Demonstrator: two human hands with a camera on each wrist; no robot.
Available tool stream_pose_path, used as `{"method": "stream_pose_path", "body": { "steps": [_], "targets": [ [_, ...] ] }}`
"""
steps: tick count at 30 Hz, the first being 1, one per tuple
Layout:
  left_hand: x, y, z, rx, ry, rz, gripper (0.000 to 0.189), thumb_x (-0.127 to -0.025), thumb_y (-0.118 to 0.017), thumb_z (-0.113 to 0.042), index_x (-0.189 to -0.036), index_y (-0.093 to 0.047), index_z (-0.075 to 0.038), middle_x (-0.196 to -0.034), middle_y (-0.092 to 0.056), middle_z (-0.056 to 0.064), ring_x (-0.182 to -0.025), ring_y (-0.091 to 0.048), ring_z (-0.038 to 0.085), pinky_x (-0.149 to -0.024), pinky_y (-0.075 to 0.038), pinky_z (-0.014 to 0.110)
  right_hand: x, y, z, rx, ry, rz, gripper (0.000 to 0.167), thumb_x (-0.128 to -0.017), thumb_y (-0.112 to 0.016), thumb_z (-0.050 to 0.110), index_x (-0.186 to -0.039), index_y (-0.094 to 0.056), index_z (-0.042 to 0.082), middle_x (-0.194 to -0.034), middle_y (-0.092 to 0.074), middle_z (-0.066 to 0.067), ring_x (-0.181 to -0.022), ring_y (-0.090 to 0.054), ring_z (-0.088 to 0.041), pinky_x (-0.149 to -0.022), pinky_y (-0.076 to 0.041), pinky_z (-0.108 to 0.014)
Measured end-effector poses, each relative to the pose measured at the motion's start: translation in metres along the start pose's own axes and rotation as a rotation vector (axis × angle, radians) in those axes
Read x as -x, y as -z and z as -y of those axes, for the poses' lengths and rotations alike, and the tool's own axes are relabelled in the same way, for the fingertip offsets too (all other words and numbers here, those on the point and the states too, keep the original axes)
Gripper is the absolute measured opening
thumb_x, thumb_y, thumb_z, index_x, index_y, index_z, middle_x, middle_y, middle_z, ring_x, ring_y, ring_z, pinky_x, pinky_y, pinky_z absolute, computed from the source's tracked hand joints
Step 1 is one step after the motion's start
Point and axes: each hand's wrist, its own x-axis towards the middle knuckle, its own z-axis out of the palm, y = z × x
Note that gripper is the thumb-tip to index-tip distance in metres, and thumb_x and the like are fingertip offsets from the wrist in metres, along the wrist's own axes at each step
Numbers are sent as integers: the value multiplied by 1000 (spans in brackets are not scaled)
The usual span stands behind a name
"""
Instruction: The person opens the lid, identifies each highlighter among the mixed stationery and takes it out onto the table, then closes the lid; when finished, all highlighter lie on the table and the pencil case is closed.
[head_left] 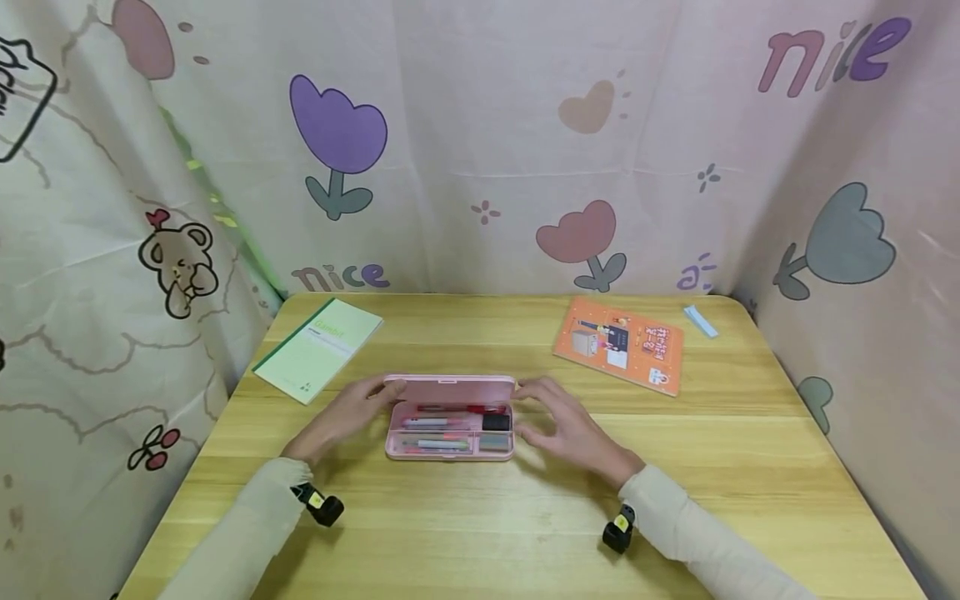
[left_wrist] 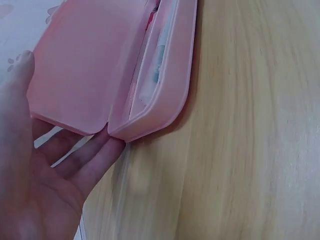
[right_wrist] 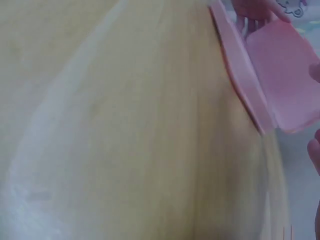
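The pink pencil case (head_left: pixel 420 457) lies open in the middle of the head view, pens (head_left: pixel 438 445) inside; the left hand (head_left: pixel 351 414) pinches the lid (head_left: pixel 457 390); the right hand (head_left: pixel 567 427), thumb and fingers apart, is at the case's right end.

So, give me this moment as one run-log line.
pencil case: lid up, pens inside; left hand: holds lid's left end; right hand: by case's right end, contact unclear; green notebook: back left; orange book: back right
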Motion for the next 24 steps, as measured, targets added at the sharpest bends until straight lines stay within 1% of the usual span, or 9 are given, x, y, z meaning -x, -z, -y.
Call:
{"method": "stream_pose_path", "body": {
  "steps": [2, 5, 8, 11, 13, 16, 19, 21, 24],
  "targets": [
    [0, 0, 2, 6, -23, -32, 63, -114, -52, -55, -165, -48, -19, -158, -59, 19, -145, -57, 44, -121, -45, 67, -1, -2, 0, 21, 12, 34, 56, -96, -85, 22, -147, -63, 17, -146, -62, -3, -133, -63, -24, -114, -57, -50],
    [4, 2, 7, 39, -63, -95, 70, -109, -66, -48, -169, -40, -20, -156, -55, 20, -144, -57, 44, -119, -50, 61, -3, -4, 1, 20, -22, 67, 64, -98, -83, 26, -156, -58, 20, -146, -61, -1, -133, -64, -23, -114, -57, -52],
    [13, 4, 11, 75, -92, -162, 70, -103, -78, -42, -161, -46, -18, -149, -57, 15, -144, -57, 44, -116, -54, 57, -6, -5, 0, 12, -54, 79, 65, -99, -82, 27, -159, -55, 22, -147, -59, 1, -134, -63, -22, -115, -56, -51],
    [19, 4, 15, 15, -149, -192, 56, -99, -83, -36, -147, -59, -18, -148, -61, 10, -144, -57, 42, -118, -50, 63, -11, -4, -2, 5, -67, 77, 62, -101, -80, 27, -158, -56, 23, -150, -58, 1, -137, -61, -22, -117, -54, -52],
    [19, 1, 17, -74, -195, -171, 51, -99, -84, -37, -144, -64, -23, -152, -60, 7, -146, -54, 40, -119, -45, 70, -14, -4, -3, 0, -84, 72, 60, -101, -80, 27, -157, -58, 22, -151, -58, 1, -139, -60, -23, -118, -53, -53],
    [14, -6, 18, -174, -245, -104, 58, -95, -86, -43, -148, -66, -30, -162, -55, 4, -151, -48, 38, -122, -38, 74, -18, -4, -6, -2, -115, 59, 55, -101, -80, 28, -152, -62, 21, -150, -58, 1, -141, -58, -24, -120, -51, -54],
    [11, -12, 15, -214, -239, -39, 69, -92, -87, -51, -153, -64, -31, -168, -49, 4, -156, -42, 39, -125, -34, 74, -22, -7, -8, 17, -130, 19, 50, -100, -81, 27, -147, -66, 18, -147, -61, 0, -140, -58, -23, -121, -50, -53],
    [11, -13, 13, -236, -215, -9, 74, -89, -88, -56, -154, -63, -30, -169, -48, 5, -157, -41, 41, -125, -33, 75, -26, -9, -6, 25, -129, -7, 46, -100, -81, 25, -143, -68, 17, -145, -63, -1, -137, -59, -23, -118, -53, -51],
    [11, -13, 11, -263, -171, 23, 81, -84, -89, -62, -154, -63, -30, -168, -48, 6, -158, -39, 41, -126, -32, 75, -35, -14, 1, 24, -112, 11, 39, -101, -79, 23, -138, -71, 14, -137, -68, -2, -129, -62, -22, -111, -57, -48]
  ]
}}
